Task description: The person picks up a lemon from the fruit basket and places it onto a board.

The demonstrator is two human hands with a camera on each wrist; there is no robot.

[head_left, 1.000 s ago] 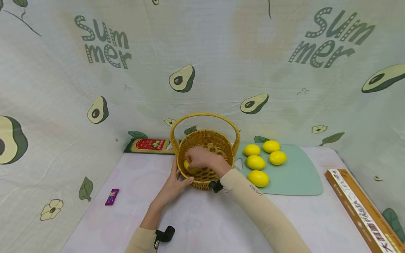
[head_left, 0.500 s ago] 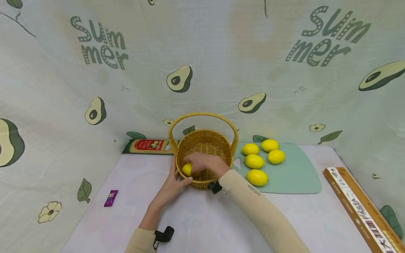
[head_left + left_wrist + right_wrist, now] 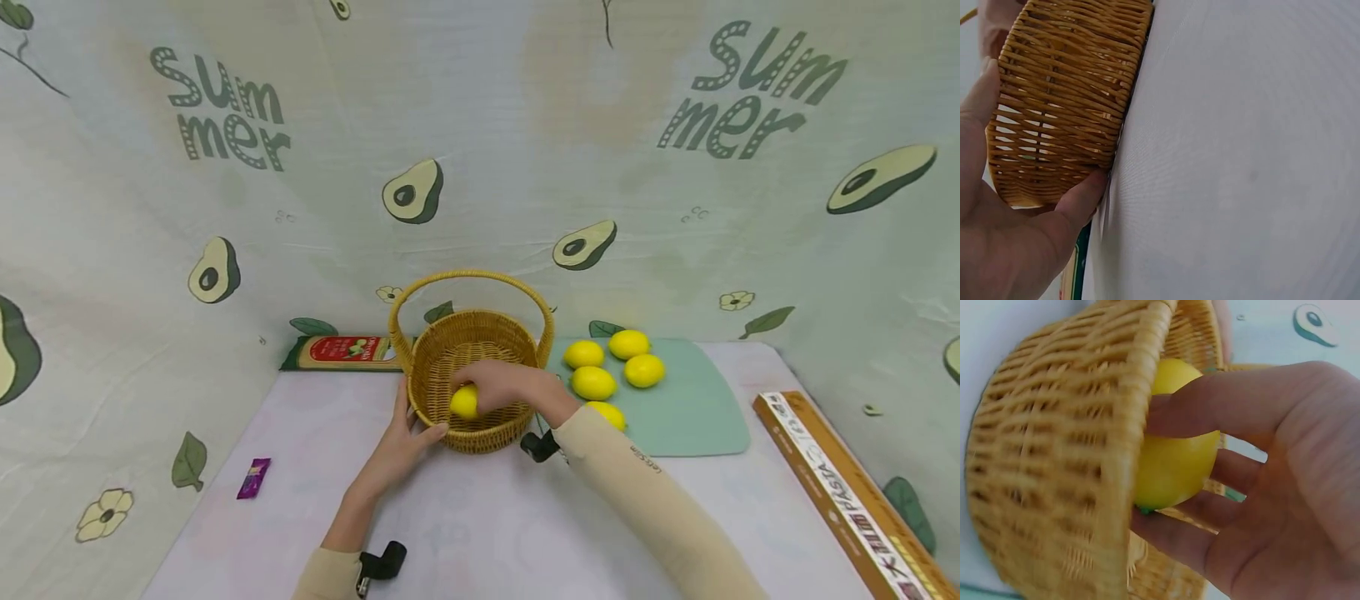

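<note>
A round wicker basket [image 3: 480,439] with a tall arched handle stands on the white table. My left hand [image 3: 396,446] holds its left side, the thumb on the near rim. In the left wrist view, the thumb and a finger spread across the woven wall [image 3: 1063,106]. Inside the basket, my right hand [image 3: 498,387] grips a yellow lemon [image 3: 463,402]. The right wrist view shows the thumb across this lemon [image 3: 1179,469] and the fingers curled behind it, next to the rim. Several more lemons [image 3: 593,383] lie on a pale green cutting board [image 3: 697,417], one partly hidden by the right arm.
Behind the basket's left side lies a flat pasta packet [image 3: 345,350] with a red label. A small purple wrapped sweet [image 3: 254,478] is at the left. Along the right edge stretches a long brown pasta box [image 3: 847,492]. A patterned cloth [image 3: 480,208] hangs behind.
My right hand and its lemon have moved right and slightly up inside the basket, away from the left wall. The left hand stays on the basket. The head view has shifted a little.
</note>
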